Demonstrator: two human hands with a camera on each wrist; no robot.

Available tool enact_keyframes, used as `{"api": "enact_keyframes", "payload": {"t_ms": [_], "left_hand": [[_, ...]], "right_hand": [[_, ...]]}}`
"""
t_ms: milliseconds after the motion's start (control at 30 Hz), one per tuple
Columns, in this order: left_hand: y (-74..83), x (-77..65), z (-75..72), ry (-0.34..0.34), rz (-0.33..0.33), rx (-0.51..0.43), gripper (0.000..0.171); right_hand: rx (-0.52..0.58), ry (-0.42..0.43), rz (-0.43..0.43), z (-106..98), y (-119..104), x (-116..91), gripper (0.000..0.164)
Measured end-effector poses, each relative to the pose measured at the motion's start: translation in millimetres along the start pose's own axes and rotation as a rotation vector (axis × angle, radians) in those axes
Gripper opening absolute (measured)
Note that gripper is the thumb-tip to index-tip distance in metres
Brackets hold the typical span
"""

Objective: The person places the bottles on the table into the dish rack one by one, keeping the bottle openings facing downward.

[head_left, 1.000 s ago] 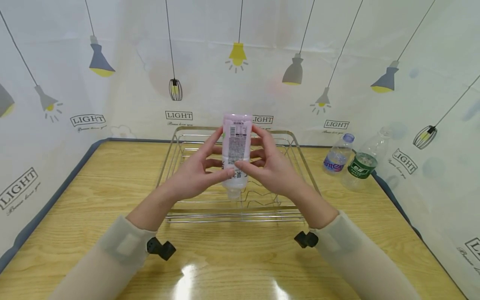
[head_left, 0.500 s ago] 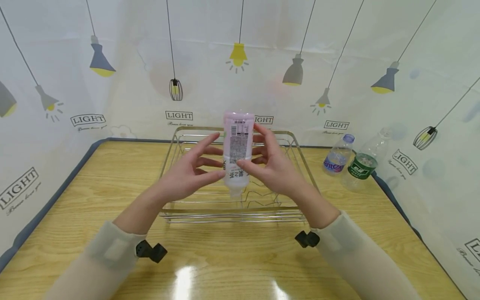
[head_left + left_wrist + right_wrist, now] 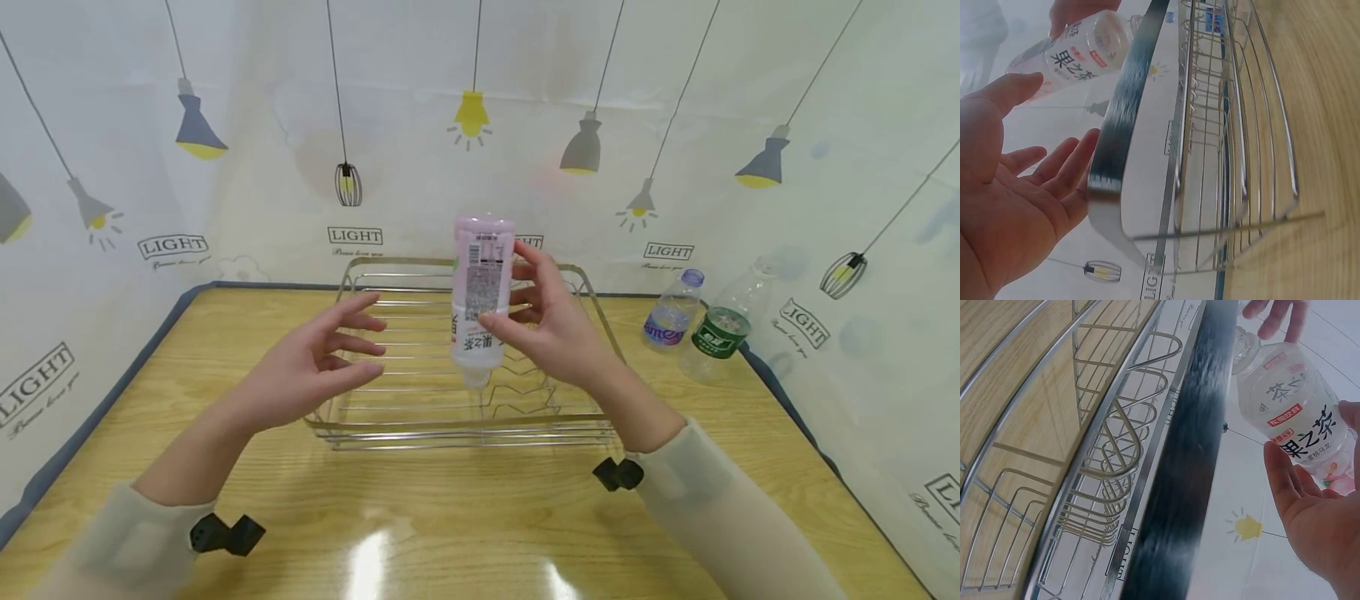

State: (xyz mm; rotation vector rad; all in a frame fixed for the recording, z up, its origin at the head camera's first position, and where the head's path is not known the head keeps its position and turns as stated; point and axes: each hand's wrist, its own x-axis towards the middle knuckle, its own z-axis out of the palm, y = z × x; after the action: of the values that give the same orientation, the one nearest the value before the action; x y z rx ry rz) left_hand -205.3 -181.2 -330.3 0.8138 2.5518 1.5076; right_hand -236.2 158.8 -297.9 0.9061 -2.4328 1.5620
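Note:
An upside-down plastic drink bottle with a pink and white label is held in my right hand, thumb on the near side and fingers round the right side. Its neck points down over the wire dish rack. My left hand is apart from the bottle, to its left, above the rack's left side, with fingers spread and nothing in them. In the right wrist view the bottle shows its clear neck, which has no visible cap.
Two more plastic bottles stand at the table's back right: one with a purple label and a taller one with a green label. A lamp-patterned cloth rises behind and beside the wooden table.
My left hand has let go of the bottle and drawn away to the left and down. The bottle stays in my right hand, shifted slightly up and right.

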Motion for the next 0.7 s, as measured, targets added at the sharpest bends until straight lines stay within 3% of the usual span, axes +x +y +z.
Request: {"api": "enact_keyframes", "payload": {"t_ms": [267, 467, 700], "left_hand": [[-14.8, -25.1, -16.5, 0.046, -0.011, 0.052, 0.074], [-33.2, -42.9, -26.3, 0.138, -0.032, 0.167, 0.062], [-52.3, -59.9, -32.1, 0.047, -0.156, 0.219, 0.066]], "right_hand": [[-0.007, -0.001, 0.017, -4, 0, 1, 0.092], [-0.009, 0.001, 0.012, -5, 0, 1, 0.092], [-0.010, 0.006, 0.018, -6, 1, 2, 0.092]]}}
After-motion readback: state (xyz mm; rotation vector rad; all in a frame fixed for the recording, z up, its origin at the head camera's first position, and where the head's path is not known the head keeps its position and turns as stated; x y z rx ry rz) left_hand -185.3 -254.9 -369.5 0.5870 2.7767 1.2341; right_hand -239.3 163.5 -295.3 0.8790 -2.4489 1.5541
